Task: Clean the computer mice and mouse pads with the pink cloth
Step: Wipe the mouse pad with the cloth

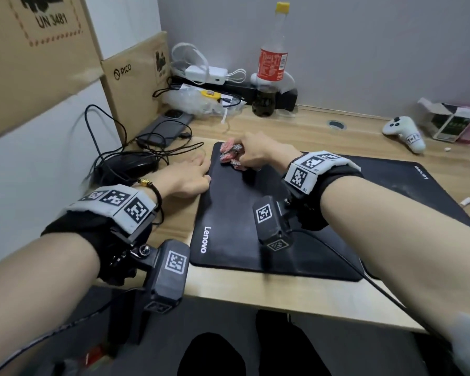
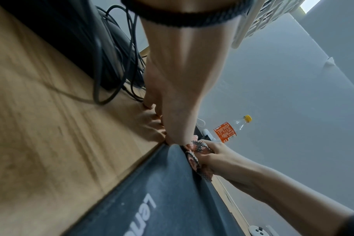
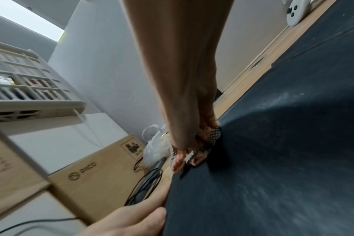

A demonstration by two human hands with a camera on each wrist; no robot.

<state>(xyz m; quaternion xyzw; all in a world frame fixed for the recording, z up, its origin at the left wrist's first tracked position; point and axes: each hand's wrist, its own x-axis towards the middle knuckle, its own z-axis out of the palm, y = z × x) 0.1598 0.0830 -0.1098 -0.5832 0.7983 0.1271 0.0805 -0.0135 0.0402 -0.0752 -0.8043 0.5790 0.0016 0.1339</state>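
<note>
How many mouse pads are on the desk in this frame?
2. The nearer Lenovo mouse pad lies under both hands, overlapping the edge of a second mouse pad to its right. The arms cover part of both; nothing suggests a third.

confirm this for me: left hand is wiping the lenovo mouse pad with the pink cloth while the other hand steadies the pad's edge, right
Not quite: the hands are swapped. In the head view the right hand grips the pink cloth on the Lenovo mouse pad, while the left hand steadies its edge.
</note>
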